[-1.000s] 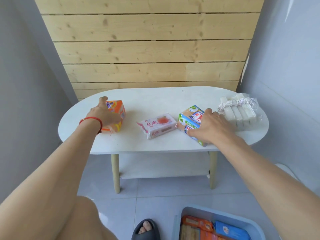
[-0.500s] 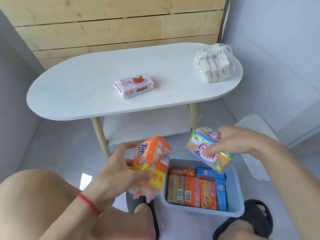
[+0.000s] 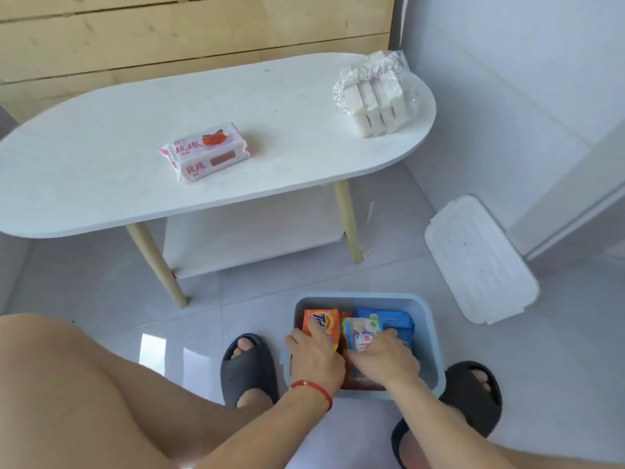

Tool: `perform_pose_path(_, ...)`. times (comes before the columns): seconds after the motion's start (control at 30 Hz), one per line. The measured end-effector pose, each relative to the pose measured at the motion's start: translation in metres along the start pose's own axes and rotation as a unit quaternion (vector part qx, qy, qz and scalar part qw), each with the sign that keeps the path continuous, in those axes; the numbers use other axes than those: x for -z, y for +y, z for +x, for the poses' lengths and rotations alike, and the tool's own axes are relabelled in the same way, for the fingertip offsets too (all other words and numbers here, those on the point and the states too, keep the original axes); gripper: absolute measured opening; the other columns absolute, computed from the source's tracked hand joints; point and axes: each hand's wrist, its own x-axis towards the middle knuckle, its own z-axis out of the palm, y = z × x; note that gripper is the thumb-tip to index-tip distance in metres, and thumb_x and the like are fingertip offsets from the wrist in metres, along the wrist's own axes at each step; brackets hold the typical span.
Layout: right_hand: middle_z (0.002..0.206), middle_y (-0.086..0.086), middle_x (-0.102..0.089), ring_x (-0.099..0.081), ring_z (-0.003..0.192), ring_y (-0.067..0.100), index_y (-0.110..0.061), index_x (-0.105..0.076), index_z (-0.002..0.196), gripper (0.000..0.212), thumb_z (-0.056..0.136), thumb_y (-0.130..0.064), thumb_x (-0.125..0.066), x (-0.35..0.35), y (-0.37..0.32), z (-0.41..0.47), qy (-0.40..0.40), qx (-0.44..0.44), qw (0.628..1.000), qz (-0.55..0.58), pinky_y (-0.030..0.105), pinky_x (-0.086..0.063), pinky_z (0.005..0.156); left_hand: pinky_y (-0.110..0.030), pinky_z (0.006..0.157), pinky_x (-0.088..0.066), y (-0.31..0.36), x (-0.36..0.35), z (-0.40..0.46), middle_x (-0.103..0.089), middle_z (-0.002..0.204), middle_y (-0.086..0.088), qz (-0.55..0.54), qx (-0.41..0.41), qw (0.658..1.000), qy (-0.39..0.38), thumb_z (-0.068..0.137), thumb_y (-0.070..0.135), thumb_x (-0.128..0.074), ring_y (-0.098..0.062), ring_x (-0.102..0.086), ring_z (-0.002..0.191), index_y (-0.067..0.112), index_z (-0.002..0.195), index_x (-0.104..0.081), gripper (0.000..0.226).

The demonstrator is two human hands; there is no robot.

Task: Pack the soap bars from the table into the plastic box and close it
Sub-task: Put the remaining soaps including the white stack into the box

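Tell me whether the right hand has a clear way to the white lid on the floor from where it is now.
Probably yes. The right hand is down in the blue box on a soap pack, and the white lid lies on bare floor to the box's right. Nothing stands between them; it would first have to let go and lift over the box wall.

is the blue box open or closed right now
Open. The blue box has no cover on it, soap packs show inside, and the white lid lies flat on the floor to its right, apart from it.
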Motion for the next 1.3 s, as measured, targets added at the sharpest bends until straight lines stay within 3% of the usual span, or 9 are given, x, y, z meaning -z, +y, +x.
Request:
perform_pose_path(0.13,0.132,0.008,-0.062,-0.061,0.118,0.026,-0.019,-0.056,0.135,0.066,0.082,-0.058,-0.067,-0.025,0.000,-0.001,-0.056,0.069,0.996,0.013,0.036,-0.054,0.094,-0.042,0.095,-0.036,-0.002,-0.016,-0.004,-0.047,0.125,-0.022,0.171,-0.070,0.983,0.008,0.094,0.009,-0.029,-0.037,-0.043,0.113,0.003,0.131,-0.043,0.040)
perform_pose_path(0.23,0.114,0.005,-0.070,-0.066,0.103,0.023,-0.019,-0.067,0.120,0.035,0.088,-0.034,-0.064,-0.017,0.000,0.008,-0.094,0.097,0.991,0.009,0.038,-0.057,0.091,-0.043,0.095,-0.036,-0.015,-0.010,0.004,-0.044,0.132,-0.015,0.145,-0.122,0.981,0.049,0.090,0.013,-0.040,-0.034,-0.041,0.118,0.015,0.132,-0.043,0.043)
perform_pose_path(0.4,0.123,0.008,-0.066,-0.066,0.109,0.025,-0.010,-0.057,0.129,0.039,0.095,-0.025,-0.069,-0.016,0.008,0.018,-0.028,0.128,0.991,-0.037,0.029,-0.052,0.079,-0.059,0.113,-0.021,-0.042,-0.008,0.027,-0.019,0.157,-0.002,0.144,-0.169,0.975,-0.019,0.076,0.025,-0.072,-0.027,-0.019,0.144,0.028,0.151,-0.017,0.092)
perform_pose_path(0.57,0.122,0.005,-0.069,-0.067,0.109,0.022,-0.013,-0.061,0.126,0.040,0.093,-0.032,-0.072,-0.001,0.012,0.022,-0.073,0.130,0.989,0.019,0.035,-0.057,0.092,-0.069,0.114,-0.009,-0.041,0.000,0.037,-0.026,0.151,-0.001,0.170,-0.190,0.966,-0.037,0.075,0.016,-0.072,-0.027,-0.024,0.141,0.027,0.147,-0.023,0.088)
perform_pose_path(0.7,0.097,0.004,-0.070,-0.070,0.091,0.021,-0.010,-0.063,0.112,0.037,0.095,-0.043,-0.065,0.017,0.004,0.020,-0.101,0.130,0.985,-0.047,0.035,-0.057,0.074,-0.054,0.108,-0.039,-0.040,0.032,0.044,-0.049,0.133,0.000,0.078,-0.189,0.976,-0.074,0.080,0.001,-0.059,-0.025,-0.047,0.125,0.024,0.129,-0.052,0.054)
perform_pose_path(0.87,0.106,0.003,-0.073,-0.067,0.090,0.024,-0.018,-0.067,0.112,0.031,0.098,-0.044,-0.057,0.065,-0.044,-0.008,0.049,0.221,0.971,-0.079,0.032,-0.049,0.066,-0.040,0.076,-0.057,-0.033,0.115,0.038,-0.073,0.095,-0.002,-0.115,-0.168,0.974,0.096,0.078,0.004,-0.046,-0.028,-0.066,0.088,0.022,0.092,-0.068,0.032)
perform_pose_path(1.03,0.088,-0.007,-0.075,-0.070,0.077,0.010,-0.027,-0.070,0.109,0.024,0.092,-0.018,-0.055,0.124,-0.129,-0.053,0.145,0.417,0.884,0.151,0.032,-0.057,0.070,-0.035,0.055,-0.048,-0.036,0.231,0.034,-0.059,0.061,0.003,-0.218,-0.241,0.868,0.376,0.065,0.003,-0.047,-0.022,-0.054,0.059,0.014,0.068,-0.058,0.016)
perform_pose_path(1.13,0.089,-0.012,-0.072,-0.069,0.077,0.006,-0.026,-0.068,0.113,0.030,0.089,-0.014,-0.053,0.144,-0.175,-0.067,0.153,0.475,0.843,0.202,0.028,-0.056,0.072,-0.034,0.068,-0.046,-0.049,0.277,0.055,-0.055,0.074,0.006,-0.226,-0.213,0.836,0.452,0.073,0.012,-0.057,-0.022,-0.053,0.075,0.015,0.073,-0.059,0.004)
perform_pose_path(1.3,0.105,-0.007,-0.070,-0.065,0.086,0.011,-0.022,-0.066,0.118,0.032,0.090,-0.012,-0.055,0.146,-0.204,-0.066,0.170,0.495,0.837,0.156,0.019,-0.045,0.073,-0.051,0.105,-0.033,-0.077,0.295,0.107,-0.050,0.134,-0.003,-0.066,-0.111,0.939,0.318,0.079,0.057,-0.055,-0.029,-0.036,0.134,0.021,0.125,-0.053,0.058)
